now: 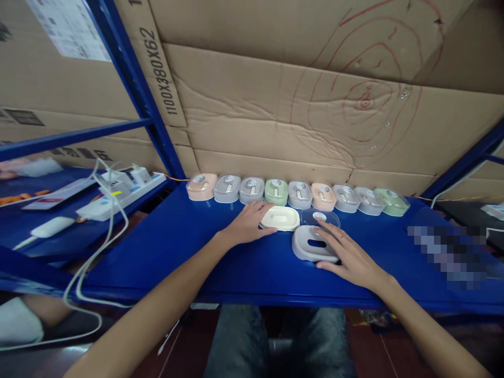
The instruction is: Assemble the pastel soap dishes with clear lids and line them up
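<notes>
A cream oval tray (281, 218) with a recessed middle lies on the blue table. My left hand (250, 223) spans its left end, fingers at the far edge and thumb at the near edge, spread apart. To the right sits a grey oval cover (303, 247) with a dark slot in its top. My right hand (344, 254) is over its right end, fingers stretched across the top and thumb apart at the near side. Behind the cover lies a clear lid (307, 216) bearing a round sticker, partly hidden by my right fingers.
Along the cardboard wall (244, 142) stands a row of several lidded boxes in pink, grey and green, such as a green box (276, 193). At left are a power strip (122, 194) and hanging white cables (106, 241). Blue shelf posts (145, 100) frame the table (177, 262). A blurred patch (449, 254) lies right.
</notes>
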The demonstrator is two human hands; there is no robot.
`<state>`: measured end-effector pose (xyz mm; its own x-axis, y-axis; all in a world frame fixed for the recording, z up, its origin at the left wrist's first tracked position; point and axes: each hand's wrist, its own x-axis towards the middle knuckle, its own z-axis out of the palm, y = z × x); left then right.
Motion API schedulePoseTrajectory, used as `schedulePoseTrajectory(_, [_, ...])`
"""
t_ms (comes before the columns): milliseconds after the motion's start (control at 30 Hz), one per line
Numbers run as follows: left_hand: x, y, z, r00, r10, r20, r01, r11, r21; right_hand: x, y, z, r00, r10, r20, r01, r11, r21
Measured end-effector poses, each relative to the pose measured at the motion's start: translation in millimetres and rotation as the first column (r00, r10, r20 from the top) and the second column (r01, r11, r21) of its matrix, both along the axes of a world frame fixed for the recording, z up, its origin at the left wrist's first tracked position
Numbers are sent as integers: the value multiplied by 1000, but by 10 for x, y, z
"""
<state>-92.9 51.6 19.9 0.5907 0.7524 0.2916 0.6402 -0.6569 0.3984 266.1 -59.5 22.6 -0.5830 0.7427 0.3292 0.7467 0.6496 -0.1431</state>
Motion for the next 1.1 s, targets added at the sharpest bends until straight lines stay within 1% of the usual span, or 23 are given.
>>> schedulePoseTrajectory(100, [43,-13,-27,1000,16,-5,-16,1000,-9,8,7,-29,1000,-12,-14,12,1000,-11])
schedulePoseTrajectory(233, [53,-30,-17,1000,19,-12,-19,1000,-8,20,-11,-39,1000,-5,-31,4,1000,-28])
schedulePoseTrajectory(333, [37,-38,-1,1000,10,4,-10,1000,-10,99,24,16,994,-17,-112,15,1000,-17])
schedulePoseTrajectory(400, [25,-41,12,1000,7,13,-7,1000,-15,243,133,93,979,-75,-192,84,996,41])
schedulePoseTrajectory(433, [20,-42,19,1000,8,14,-7,1000,-18,353,222,141,965,-125,-233,149,985,89])
schedulePoseTrajectory(467, [16,-43,27,1000,8,12,-8,1000,-21,489,333,192,946,-192,-262,232,963,134])
schedulePoseTrajectory(500, [14,-45,35,1000,9,10,-8,1000,-24,650,461,244,920,-262,-291,321,930,177])
schedulePoseTrajectory(567, [14,-50,54,1000,12,6,-12,999,-32,1026,739,336,847,-421,-324,499,839,217])
schedulePoseTrajectory(633, [16,-58,70,1000,24,-1,-24,998,-53,1424,993,392,728,-619,-296,678,715,171])
schedulePoseTrajectory(667, [17,-60,76,1000,30,-6,-30,997,-65,1611,1094,400,665,-702,-256,744,653,142])
schedulePoseTrajectory(700, [17,-62,78,999,36,-11,-37,997,-74,1779,1172,393,636,-733,-241,769,626,126])
schedulePoseTrajectory(800, [12,-60,70,999,43,-13,-44,997,-68,2146,1286,297,622,-765,-169,782,619,72])
schedulePoseTrajectory(867, [7,-54,58,999,44,-6,-45,998,-53,2279,1294,203,619,-777,-111,784,621,25])
schedulePoseTrajectory(933, [2,-49,49,999,43,-6,-43,998,-47,2349,1283,121,604,-794,-67,796,605,-1])
schedulePoseTrajectory(1000, [-1,-45,43,999,41,-12,-42,998,-44,2378,1272,72,572,-819,-52,820,572,11])
schedulePoseTrajectory(1100, [-6,-40,40,999,38,-21,-38,999,-35,2381,1265,54,507,-859,-72,862,504,65])
